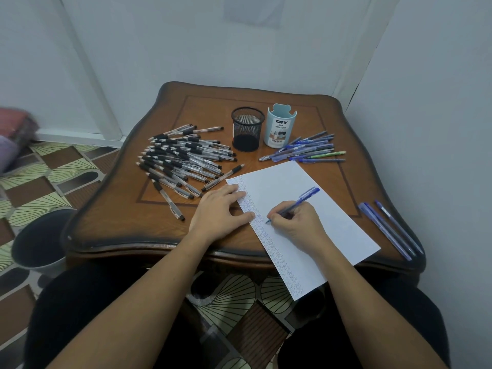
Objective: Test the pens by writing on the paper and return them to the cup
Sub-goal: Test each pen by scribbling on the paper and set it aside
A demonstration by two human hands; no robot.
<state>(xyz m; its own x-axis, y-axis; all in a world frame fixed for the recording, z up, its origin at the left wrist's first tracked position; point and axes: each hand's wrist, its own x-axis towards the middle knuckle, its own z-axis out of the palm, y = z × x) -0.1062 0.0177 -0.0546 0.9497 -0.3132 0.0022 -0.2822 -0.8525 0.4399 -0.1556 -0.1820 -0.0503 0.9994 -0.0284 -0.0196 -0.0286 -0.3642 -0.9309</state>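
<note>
Now the right hand (298, 222) pinches a blue pen (292, 206) low on its barrel, tip on the paper (319, 217). Left hand (221, 211) lies flat, holding the sheet. Pen looks light, stiff, probably smooth; cups (248, 129) stand behind.

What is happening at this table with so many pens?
A person is testing pens. The right hand holds a blue pen, tip on the paper, beside a column of marks. The left hand lies flat on the paper's edge. Black pens and blue pens lie in heaps on the table; none shows in the mesh cup or the pale cup.
</note>
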